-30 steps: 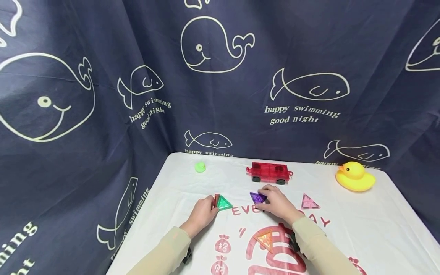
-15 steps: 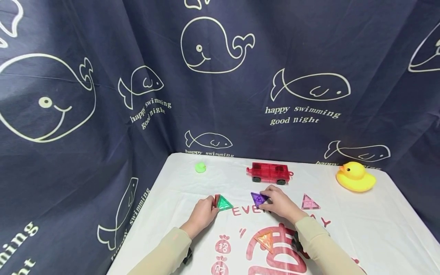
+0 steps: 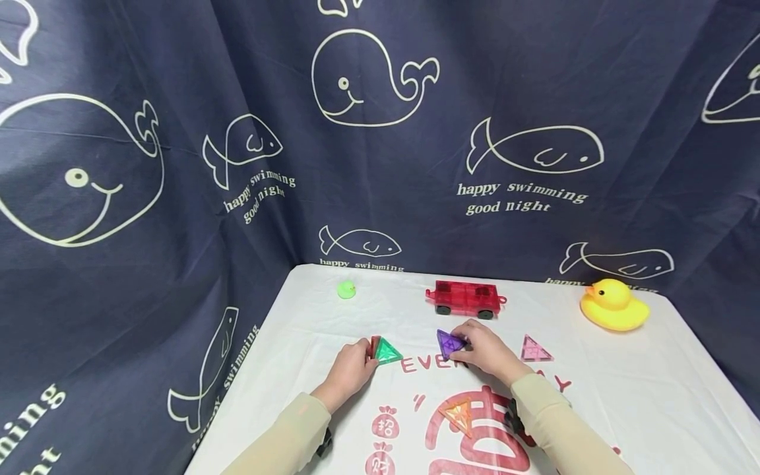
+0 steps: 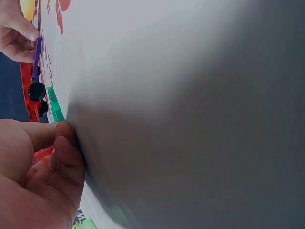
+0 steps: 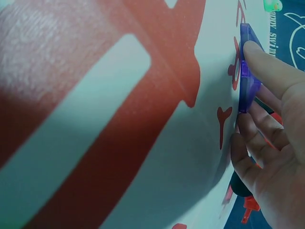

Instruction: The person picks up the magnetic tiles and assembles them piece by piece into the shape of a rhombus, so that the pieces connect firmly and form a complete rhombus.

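My left hand [image 3: 350, 367] pinches a red tile [image 3: 375, 344] on the white tabletop. A see-through green triangle tile [image 3: 388, 351] lies against the red tile's right side. In the left wrist view, red [image 4: 43, 153] shows between thumb and fingers, and much of that tile is hidden. My right hand [image 3: 485, 349] holds a purple triangle tile [image 3: 450, 344] by its right side, with the thumb on its near side. In the right wrist view the purple tile [image 5: 247, 88] is seen nearly edge-on, low over the cloth. A gap separates it from the green tile.
Behind the hands stands a red wheeled toy car base [image 3: 466, 298]. A small green duck [image 3: 346, 289] sits back left, a large yellow duck [image 3: 614, 305] back right. A pink triangle tile [image 3: 536, 349] lies right of my right hand; an orange tile [image 3: 458, 415] lies nearer.
The right hand has shifted slightly to the right, and the purple triangle tile in it has turned a little. The left hand, red tile and green tile stay in place.
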`<act>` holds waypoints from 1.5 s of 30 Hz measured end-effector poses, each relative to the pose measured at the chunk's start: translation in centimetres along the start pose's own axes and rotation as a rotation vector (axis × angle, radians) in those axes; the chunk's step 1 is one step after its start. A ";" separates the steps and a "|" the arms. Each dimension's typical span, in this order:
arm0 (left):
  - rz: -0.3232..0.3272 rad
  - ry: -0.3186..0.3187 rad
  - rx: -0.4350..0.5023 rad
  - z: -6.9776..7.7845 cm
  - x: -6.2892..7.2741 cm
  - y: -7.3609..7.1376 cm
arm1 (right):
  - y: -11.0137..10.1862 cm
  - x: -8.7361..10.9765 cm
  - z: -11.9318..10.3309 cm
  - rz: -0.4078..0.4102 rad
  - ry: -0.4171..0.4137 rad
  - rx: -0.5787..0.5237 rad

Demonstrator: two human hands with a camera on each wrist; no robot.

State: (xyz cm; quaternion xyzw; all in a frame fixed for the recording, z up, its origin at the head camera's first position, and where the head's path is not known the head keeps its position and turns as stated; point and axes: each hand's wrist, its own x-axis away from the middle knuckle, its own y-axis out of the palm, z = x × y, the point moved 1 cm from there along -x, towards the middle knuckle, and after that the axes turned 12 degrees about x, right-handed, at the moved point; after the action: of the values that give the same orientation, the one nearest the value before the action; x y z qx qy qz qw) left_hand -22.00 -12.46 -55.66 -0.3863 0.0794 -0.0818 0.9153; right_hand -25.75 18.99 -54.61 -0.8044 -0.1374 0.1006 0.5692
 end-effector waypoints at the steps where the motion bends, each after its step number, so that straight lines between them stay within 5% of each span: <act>1: 0.000 -0.002 0.000 0.0 0.0 0.0 | 0.0 0.0 0.0 0.004 0.006 -0.005; 18: -0.010 -0.018 0.009 0.2 0.0 -0.2 | 0.6 -0.2 -0.3 0.057 0.087 -0.035; 30: -0.013 -0.026 0.011 0.0 -0.1 -0.1 | 1.1 -0.6 -1.8 0.122 0.035 -0.023; 45: -0.011 -0.020 0.026 0.1 -0.2 -0.2 | 1.7 -1.3 -3.8 0.110 0.023 -0.006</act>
State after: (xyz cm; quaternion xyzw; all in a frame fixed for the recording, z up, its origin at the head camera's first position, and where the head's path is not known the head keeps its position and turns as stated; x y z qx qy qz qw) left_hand -22.18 -12.52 -55.44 -0.3759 0.0668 -0.0840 0.9204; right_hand -25.59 14.62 -54.94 -0.8135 -0.0867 0.1221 0.5620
